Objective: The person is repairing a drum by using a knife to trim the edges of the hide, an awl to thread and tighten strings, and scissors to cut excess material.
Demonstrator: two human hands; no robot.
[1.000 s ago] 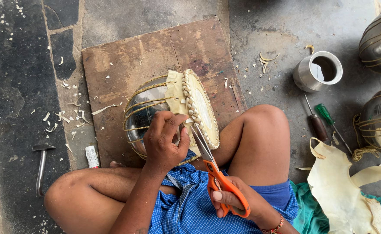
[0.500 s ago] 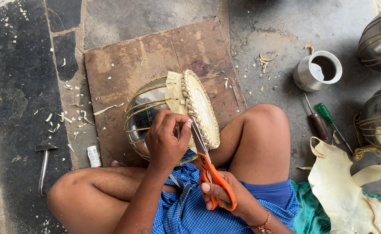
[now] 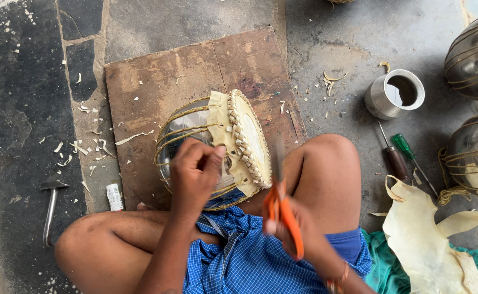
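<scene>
A round metal drum [image 3: 206,147] with cord lacing and a pale skin head lies on its side on a brown wooden board [image 3: 168,81], resting against my legs. My left hand [image 3: 194,174] presses on the drum's side and pinches the loose skin edge near the braided rim. My right hand [image 3: 298,234], blurred by motion, holds orange-handled scissors [image 3: 280,204] with the blades pointing up beside the drum head.
A steel cup [image 3: 394,93] and two screwdrivers [image 3: 402,155] lie at the right. Two more metal drum shells [image 3: 475,49] stand at the right edge. Pale hide pieces [image 3: 424,234] lie on green cloth. A hammer [image 3: 50,209] and a small white tube [image 3: 113,196] lie at the left among skin trimmings.
My right hand has swung the scissors away from the drum's rim, to the right and more upright. My left hand keeps its hold on the drum.
</scene>
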